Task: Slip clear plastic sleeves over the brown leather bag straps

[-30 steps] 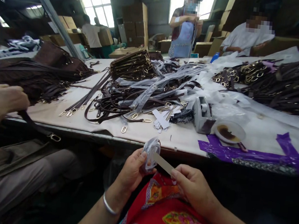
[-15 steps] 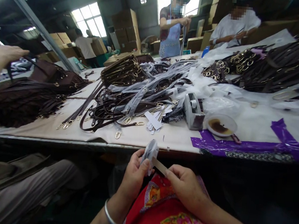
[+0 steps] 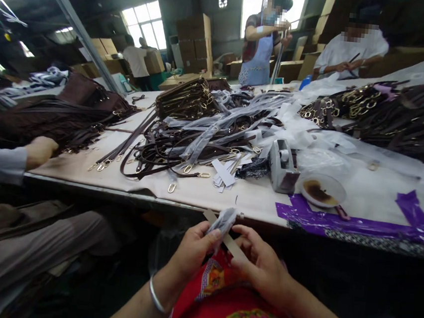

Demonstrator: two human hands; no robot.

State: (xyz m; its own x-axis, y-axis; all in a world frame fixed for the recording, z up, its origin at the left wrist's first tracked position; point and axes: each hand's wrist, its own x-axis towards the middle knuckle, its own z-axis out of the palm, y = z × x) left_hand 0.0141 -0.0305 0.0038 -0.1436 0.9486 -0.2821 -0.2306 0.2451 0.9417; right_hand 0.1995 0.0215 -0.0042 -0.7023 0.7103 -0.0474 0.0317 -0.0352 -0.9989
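In front of my red flowered apron (image 3: 217,299), my left hand (image 3: 198,242) is closed on a small bundle in clear plastic (image 3: 224,222), with something dark folded inside. A pale card strip (image 3: 234,248) runs slantwise against the bundle, its far end sticking out at the upper left. The strip's near end lies at the thumb of my right hand (image 3: 262,261), whose curled fingers close about it. Similar white strips (image 3: 224,174) lie in a loose pile at the table's edge, beside dark brown straps with gold clasps (image 3: 159,159).
A tape dispenser (image 3: 283,168), a dish with brown residue (image 3: 323,192) and purple tape (image 3: 355,225) are along the table edge. Brown goods (image 3: 51,113) lie heaped at left, where a co-worker's hand (image 3: 42,152) reaches in. More straps (image 3: 396,116) are piled right; two people work behind.
The card strip has slid further across the bundle and now shows beyond it. My right hand has moved up close to the bundle. The co-worker's arm at left has come lower.
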